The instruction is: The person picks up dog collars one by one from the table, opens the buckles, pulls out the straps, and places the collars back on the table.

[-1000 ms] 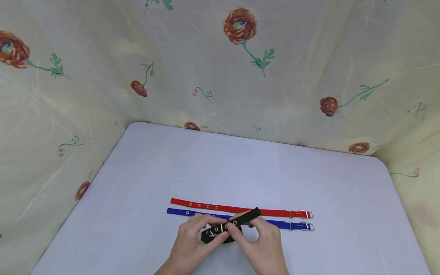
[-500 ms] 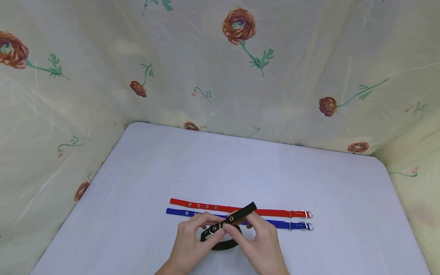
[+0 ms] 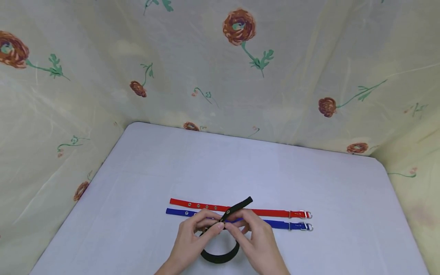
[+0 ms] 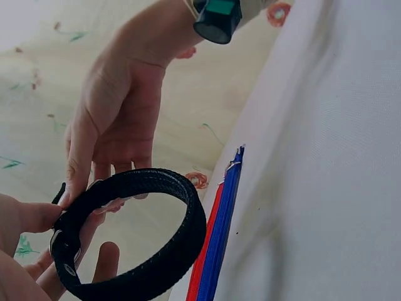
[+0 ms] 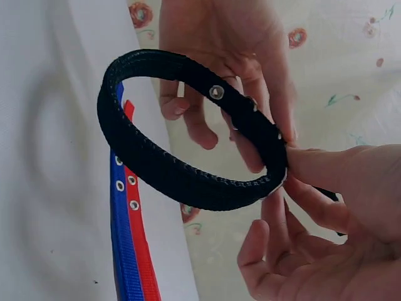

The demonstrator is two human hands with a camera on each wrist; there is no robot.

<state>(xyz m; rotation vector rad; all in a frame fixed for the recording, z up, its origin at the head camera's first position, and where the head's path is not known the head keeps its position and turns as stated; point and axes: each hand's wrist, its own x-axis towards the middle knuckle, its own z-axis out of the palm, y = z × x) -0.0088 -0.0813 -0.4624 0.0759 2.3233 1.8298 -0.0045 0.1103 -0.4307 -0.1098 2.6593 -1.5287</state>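
Note:
A black collar [image 3: 220, 259] with metal eyelets is bent into a loop, its free end sticking up past the fingers to the upper right. My left hand [image 3: 189, 236] pinches it near the buckle between thumb and fingers. My right hand [image 3: 258, 238] pinches the strap right beside the left thumb. In the right wrist view the black collar [image 5: 182, 169] hangs as a wide ring above the table, one eyelet showing on its inner side. Fingertips mostly cover the buckle.
Behind the hands, a red collar [image 3: 275, 212] and a blue collar [image 3: 282, 224] lie flat and side by side on the white table [image 3: 220, 168]. Their metal rings point right. A flowered cloth [image 3: 192, 57] hangs around the table's far and side edges.
The collar's loop has opened wider and hangs lower between the hands. Its free end has shifted up and slightly left, standing steeper. Both hands keep their pinch in nearly the same place.

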